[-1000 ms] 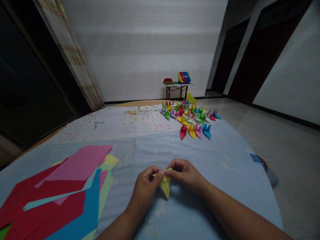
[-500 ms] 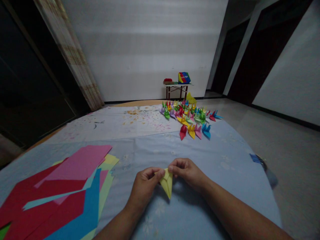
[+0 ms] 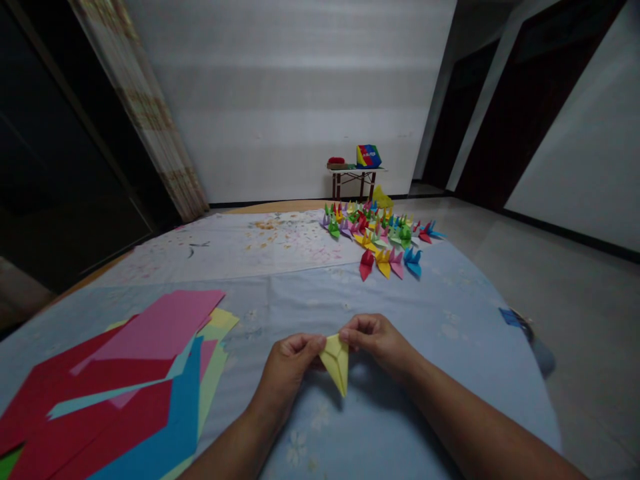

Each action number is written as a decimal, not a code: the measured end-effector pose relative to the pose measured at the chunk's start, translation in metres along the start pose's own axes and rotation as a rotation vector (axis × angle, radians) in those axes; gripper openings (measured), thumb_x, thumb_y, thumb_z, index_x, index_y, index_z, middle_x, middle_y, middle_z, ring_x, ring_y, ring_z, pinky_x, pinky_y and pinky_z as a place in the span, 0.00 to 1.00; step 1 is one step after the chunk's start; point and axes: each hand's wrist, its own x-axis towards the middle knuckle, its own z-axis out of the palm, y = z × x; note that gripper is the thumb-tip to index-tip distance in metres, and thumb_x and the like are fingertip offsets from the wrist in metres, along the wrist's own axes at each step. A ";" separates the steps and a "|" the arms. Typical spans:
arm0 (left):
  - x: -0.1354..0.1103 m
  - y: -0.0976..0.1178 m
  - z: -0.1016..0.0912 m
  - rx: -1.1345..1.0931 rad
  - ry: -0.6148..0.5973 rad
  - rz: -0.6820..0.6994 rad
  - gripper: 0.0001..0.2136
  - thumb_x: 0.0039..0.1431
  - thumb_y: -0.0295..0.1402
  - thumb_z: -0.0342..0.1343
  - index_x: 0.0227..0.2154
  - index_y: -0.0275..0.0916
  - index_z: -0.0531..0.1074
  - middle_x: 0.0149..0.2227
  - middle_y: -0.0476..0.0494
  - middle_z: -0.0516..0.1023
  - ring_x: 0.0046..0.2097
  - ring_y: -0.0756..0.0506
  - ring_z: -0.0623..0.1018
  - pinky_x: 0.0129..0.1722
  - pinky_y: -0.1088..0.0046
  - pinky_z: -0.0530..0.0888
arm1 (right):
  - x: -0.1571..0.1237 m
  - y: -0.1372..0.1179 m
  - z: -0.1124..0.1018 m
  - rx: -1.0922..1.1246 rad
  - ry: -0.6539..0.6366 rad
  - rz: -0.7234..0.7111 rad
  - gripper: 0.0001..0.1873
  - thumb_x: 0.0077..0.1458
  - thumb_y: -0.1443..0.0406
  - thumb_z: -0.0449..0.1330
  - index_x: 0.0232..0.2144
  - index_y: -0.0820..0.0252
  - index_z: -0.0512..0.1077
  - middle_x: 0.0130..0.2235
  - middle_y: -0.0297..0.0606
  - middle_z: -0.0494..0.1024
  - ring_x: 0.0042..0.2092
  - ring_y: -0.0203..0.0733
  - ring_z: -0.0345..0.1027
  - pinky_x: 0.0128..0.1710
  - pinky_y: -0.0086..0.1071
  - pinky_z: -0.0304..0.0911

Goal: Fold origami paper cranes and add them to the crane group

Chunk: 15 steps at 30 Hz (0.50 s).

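Note:
A small folded piece of yellow paper (image 3: 337,363) is held up between my hands, its narrow tip pointing down toward me and creases running along its face. My left hand (image 3: 293,363) pinches its upper left corner between thumb and fingers. At the upper right corner, my right hand (image 3: 376,340) grips it the same way, thumb on top. The fingers behind the paper are partly hidden. Below it lies the light blue flowered tablecloth (image 3: 280,440).
Overlapping coloured paper sheets (image 3: 150,333) in pink, red, blue, yellow and green lie at the left. Several folded paper cranes (image 3: 383,262) stand at the far right of the table. Beyond, a small table (image 3: 355,170) by the wall bears a colourful box (image 3: 369,156).
Both hands and the yellow paper have shifted very slightly to the right. More of the paper's upper face shows beside the left thumb.

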 end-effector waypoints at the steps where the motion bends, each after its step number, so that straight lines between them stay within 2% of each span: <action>1: 0.000 0.001 0.000 0.014 0.015 0.001 0.14 0.45 0.40 0.61 0.28 0.32 0.77 0.24 0.43 0.78 0.26 0.47 0.75 0.31 0.72 0.71 | 0.000 0.000 0.001 -0.002 0.000 -0.004 0.17 0.38 0.56 0.66 0.21 0.65 0.72 0.20 0.32 0.71 0.23 0.30 0.61 0.25 0.26 0.56; 6: -0.001 0.005 0.000 -0.021 -0.042 -0.002 0.15 0.47 0.41 0.60 0.30 0.31 0.76 0.26 0.42 0.79 0.28 0.46 0.76 0.33 0.70 0.72 | 0.001 0.002 0.001 -0.008 0.031 -0.006 0.16 0.39 0.55 0.66 0.21 0.65 0.72 0.19 0.32 0.71 0.22 0.30 0.60 0.25 0.26 0.56; 11: 0.001 0.001 -0.002 -0.127 -0.064 0.002 0.19 0.45 0.36 0.62 0.41 0.34 0.72 0.34 0.41 0.79 0.35 0.45 0.77 0.39 0.70 0.71 | 0.002 0.004 -0.002 -0.051 0.033 0.022 0.18 0.40 0.53 0.65 0.22 0.66 0.74 0.19 0.32 0.71 0.21 0.29 0.59 0.23 0.26 0.54; 13: 0.003 -0.001 -0.003 -0.143 -0.035 -0.005 0.22 0.42 0.34 0.64 0.43 0.35 0.71 0.35 0.41 0.78 0.36 0.46 0.77 0.38 0.72 0.70 | 0.001 0.003 -0.002 -0.076 0.001 0.049 0.20 0.42 0.53 0.63 0.28 0.66 0.75 0.21 0.33 0.71 0.22 0.29 0.60 0.23 0.25 0.54; 15: 0.005 -0.003 -0.004 -0.153 0.001 -0.013 0.23 0.41 0.34 0.65 0.43 0.35 0.70 0.35 0.41 0.78 0.35 0.47 0.77 0.38 0.72 0.70 | 0.001 0.003 -0.002 -0.067 -0.024 0.043 0.24 0.42 0.54 0.63 0.40 0.64 0.72 0.25 0.33 0.72 0.24 0.30 0.62 0.24 0.26 0.56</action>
